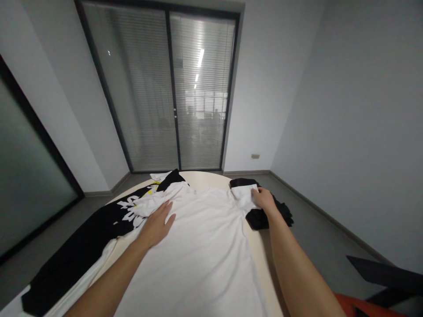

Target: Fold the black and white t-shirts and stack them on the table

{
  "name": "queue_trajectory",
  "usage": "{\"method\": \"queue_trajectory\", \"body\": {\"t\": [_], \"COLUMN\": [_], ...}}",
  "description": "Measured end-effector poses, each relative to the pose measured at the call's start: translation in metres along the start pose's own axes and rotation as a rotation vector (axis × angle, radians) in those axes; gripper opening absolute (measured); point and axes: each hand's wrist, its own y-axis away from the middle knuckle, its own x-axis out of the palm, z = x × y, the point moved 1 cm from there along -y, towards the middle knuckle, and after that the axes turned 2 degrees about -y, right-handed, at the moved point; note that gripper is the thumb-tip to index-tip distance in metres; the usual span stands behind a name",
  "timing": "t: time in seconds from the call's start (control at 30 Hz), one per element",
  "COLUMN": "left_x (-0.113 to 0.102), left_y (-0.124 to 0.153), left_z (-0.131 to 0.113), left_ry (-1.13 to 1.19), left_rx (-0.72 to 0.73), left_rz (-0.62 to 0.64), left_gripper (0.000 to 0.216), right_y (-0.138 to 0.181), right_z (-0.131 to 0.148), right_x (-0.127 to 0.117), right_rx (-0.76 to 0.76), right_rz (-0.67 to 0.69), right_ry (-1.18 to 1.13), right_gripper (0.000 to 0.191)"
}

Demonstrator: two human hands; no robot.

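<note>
A white T-shirt [201, 246] lies spread over the table, its collar at the far end and its body running toward me. My left hand [159, 225] rests flat on it near the left sleeve, fingers stretched out and thumb apart. At the right sleeve, my right hand [263, 199] pinches the sleeve's edge between thumb and fingers. That sleeve lies over a folded black garment [259, 219]. Left of the shirt is a black garment [76, 237] with white and yellow print, partly covered by the left sleeve.
The pale table [206, 178] has a rounded far edge. Beyond it stand a glass partition with blinds [201, 97] and a white wall with a socket [255, 156]. At lower right are a black object [386, 273] and something orange [350, 304].
</note>
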Motion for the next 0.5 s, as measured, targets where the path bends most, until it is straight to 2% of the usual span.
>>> {"method": "queue_trajectory", "body": {"t": [0.27, 0.5], "left_x": [-0.006, 0.000], "left_y": [0.006, 0.001], "left_z": [-0.004, -0.016], "left_ry": [-0.093, -0.131], "left_rx": [-0.017, -0.058], "left_rz": [0.037, 0.032], "left_gripper": [0.056, 0.052], "right_y": [0.000, 0.011], "right_z": [0.004, 0.029], "right_x": [-0.003, -0.013], "right_rx": [0.000, -0.048], "right_rz": [0.044, 0.105], "right_ry": [0.068, 0.102], "right_gripper": [0.030, 0.022]}}
